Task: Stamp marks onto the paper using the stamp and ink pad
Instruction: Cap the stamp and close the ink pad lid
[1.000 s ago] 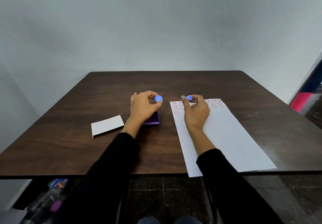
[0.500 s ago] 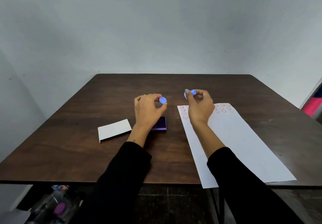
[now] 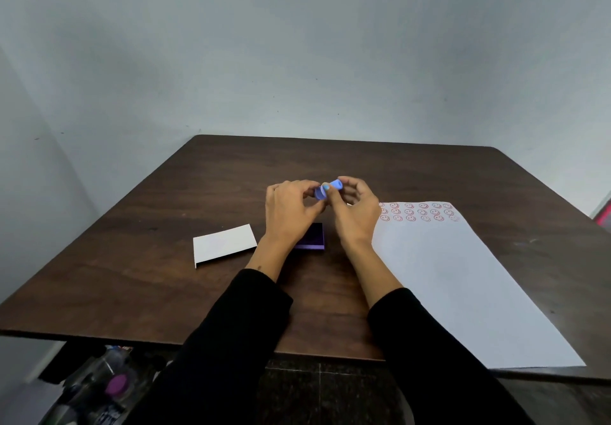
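1. Dark brown wooden table (image 3: 330, 163) — bears every item listed here.
2. Long white paper sheet (image 3: 463, 279) — right side, near edge overhanging; rows of red smiley stamp marks (image 3: 418, 211) on its far end.
3. Small purple rectangular ink pad (image 3: 312, 238) — left of the sheet, apart.
4. White card lid (image 3: 224, 244) — left of the pad.
5. Small blue cylindrical stamp (image 3: 330, 188) — raised above the table, behind the pad.
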Demonstrator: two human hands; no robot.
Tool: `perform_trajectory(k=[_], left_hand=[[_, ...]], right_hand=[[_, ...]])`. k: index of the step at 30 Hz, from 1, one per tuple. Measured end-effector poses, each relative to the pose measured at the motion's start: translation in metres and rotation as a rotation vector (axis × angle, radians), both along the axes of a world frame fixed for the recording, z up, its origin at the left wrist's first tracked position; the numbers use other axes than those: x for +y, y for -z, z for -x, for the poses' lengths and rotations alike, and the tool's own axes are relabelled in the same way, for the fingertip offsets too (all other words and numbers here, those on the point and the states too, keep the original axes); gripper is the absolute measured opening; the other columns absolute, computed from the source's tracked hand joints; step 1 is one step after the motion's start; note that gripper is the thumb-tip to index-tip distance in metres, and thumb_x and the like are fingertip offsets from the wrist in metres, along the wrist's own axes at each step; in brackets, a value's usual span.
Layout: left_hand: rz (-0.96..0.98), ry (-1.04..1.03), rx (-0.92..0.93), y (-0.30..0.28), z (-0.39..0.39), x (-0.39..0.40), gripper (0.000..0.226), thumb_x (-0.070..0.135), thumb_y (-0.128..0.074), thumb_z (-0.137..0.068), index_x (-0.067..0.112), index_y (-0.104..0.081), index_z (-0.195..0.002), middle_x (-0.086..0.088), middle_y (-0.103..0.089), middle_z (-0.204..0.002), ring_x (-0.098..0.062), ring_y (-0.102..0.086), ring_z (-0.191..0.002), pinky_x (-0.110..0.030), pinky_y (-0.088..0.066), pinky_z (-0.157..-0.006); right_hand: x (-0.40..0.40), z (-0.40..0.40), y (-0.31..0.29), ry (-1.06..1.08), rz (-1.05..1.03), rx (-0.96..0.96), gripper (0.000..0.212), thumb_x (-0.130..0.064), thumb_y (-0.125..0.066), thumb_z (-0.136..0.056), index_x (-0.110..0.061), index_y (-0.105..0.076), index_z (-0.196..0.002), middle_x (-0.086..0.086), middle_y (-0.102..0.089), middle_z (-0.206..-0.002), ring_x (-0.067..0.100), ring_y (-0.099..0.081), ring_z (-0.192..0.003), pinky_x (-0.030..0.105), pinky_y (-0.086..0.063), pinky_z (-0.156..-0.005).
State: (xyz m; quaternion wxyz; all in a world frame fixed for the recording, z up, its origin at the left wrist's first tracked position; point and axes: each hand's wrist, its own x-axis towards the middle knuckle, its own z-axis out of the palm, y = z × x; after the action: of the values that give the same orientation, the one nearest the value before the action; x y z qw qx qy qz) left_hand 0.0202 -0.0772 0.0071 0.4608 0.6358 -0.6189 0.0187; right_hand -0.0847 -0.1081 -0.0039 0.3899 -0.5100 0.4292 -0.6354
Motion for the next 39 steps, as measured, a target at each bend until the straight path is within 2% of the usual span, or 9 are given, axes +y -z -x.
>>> perform_trajectory(k=[3,6,9,16,21,27,32,35,39], left_hand=[[-0.018,0.024,0.043,0.0000,0.0009,0.0015,0.027,0.030,-0.071,-0.077,0.019,-0.072,-0.102,0.001,-0.075,-0.093,-0.015,-0.067,-0.090,-0.044,-0.050,-0.087],[-0.033,0.041,0.090,0.0003,0.0011,0.0013,0.027,0.030,-0.073,-0.076,0.020,-0.072,-0.101,0.001,-0.075,-0.093,-0.012,-0.067,-0.088,-0.037,-0.053,-0.084],[-0.041,0.048,0.149,0.0016,0.0016,0.0006,0.027,0.029,-0.074,-0.073,0.022,-0.073,-0.099,0.003,-0.075,-0.091,-0.009,-0.067,-0.086,-0.030,-0.053,-0.080],[-0.063,0.074,0.261,0.0057,-0.0004,-0.0047,0.032,0.020,-0.076,-0.072,0.018,-0.071,-0.103,0.002,-0.074,-0.093,-0.009,-0.067,-0.086,-0.037,-0.055,-0.084],[-0.057,0.066,0.260,0.0070,-0.0027,-0.0058,0.029,0.025,-0.076,-0.073,0.021,-0.072,-0.101,0.005,-0.073,-0.097,-0.007,-0.064,-0.091,-0.036,-0.054,-0.085],[-0.053,0.084,0.301,0.0073,-0.0032,-0.0054,0.027,0.024,-0.079,-0.071,0.020,-0.074,-0.097,0.006,-0.074,-0.085,-0.002,-0.067,-0.077,-0.034,-0.057,-0.078],[-0.060,0.074,0.331,0.0074,-0.0049,-0.0055,0.030,0.027,-0.082,-0.067,0.022,-0.074,-0.095,0.008,-0.074,-0.084,-0.006,-0.067,-0.074,-0.033,-0.057,-0.074],[-0.060,0.064,0.339,0.0076,-0.0050,-0.0066,0.030,0.027,-0.083,-0.066,0.022,-0.073,-0.094,0.008,-0.074,-0.083,-0.004,-0.066,-0.071,-0.030,-0.057,-0.072],[-0.053,0.083,0.325,0.0082,-0.0043,-0.0065,0.026,0.024,-0.083,-0.066,0.021,-0.074,-0.090,0.006,-0.074,-0.079,-0.002,-0.065,-0.068,-0.025,-0.055,-0.069]], right_hand=[[-0.0011,0.0003,0.0005,-0.021,-0.014,-0.011,0.022,-0.018,-0.076,-0.076,-0.017,-0.066,-0.095,0.000,-0.072,-0.088,0.004,-0.068,-0.079,0.017,-0.057,-0.071],[-0.0015,0.0004,0.0011,-0.050,-0.029,-0.020,0.020,-0.016,-0.076,-0.076,-0.018,-0.065,-0.093,0.005,-0.073,-0.090,0.014,-0.070,-0.084,0.033,-0.060,-0.077],[-0.0021,0.0005,0.0008,-0.063,-0.049,-0.048,0.018,-0.014,-0.075,-0.076,-0.019,-0.065,-0.091,0.006,-0.072,-0.089,0.018,-0.071,-0.084,0.040,-0.060,-0.078],[-0.0027,-0.0001,-0.0003,-0.099,-0.083,-0.101,0.018,-0.013,-0.075,-0.076,-0.021,-0.065,-0.087,0.003,-0.072,-0.084,0.021,-0.072,-0.082,0.038,-0.060,-0.075],[-0.0020,0.0004,-0.0001,-0.126,-0.095,-0.117,0.019,-0.011,-0.076,-0.074,-0.023,-0.065,-0.084,0.005,-0.072,-0.084,0.021,-0.071,-0.078,0.034,-0.059,-0.072],[-0.0035,0.0031,-0.0001,-0.162,-0.118,-0.139,0.019,-0.013,-0.080,-0.071,-0.017,-0.067,-0.085,0.015,-0.073,-0.092,0.031,-0.070,-0.088,0.040,-0.058,-0.079],[-0.0028,0.0019,-0.0023,-0.215,-0.141,-0.187,0.014,-0.015,-0.076,-0.076,-0.018,-0.067,-0.087,0.009,-0.074,-0.087,0.022,-0.071,-0.084,0.034,-0.059,-0.074],[-0.0040,0.0020,-0.0022,-0.228,-0.134,-0.196,0.017,-0.008,-0.070,-0.081,-0.015,-0.066,-0.096,0.012,-0.073,-0.089,0.017,-0.070,-0.080,0.027,-0.058,-0.069],[-0.0046,0.0035,-0.0018,-0.202,-0.126,-0.109,0.018,-0.009,-0.074,-0.077,-0.010,-0.069,-0.095,0.016,-0.073,-0.091,0.023,-0.070,-0.083,0.035,-0.058,-0.076]])
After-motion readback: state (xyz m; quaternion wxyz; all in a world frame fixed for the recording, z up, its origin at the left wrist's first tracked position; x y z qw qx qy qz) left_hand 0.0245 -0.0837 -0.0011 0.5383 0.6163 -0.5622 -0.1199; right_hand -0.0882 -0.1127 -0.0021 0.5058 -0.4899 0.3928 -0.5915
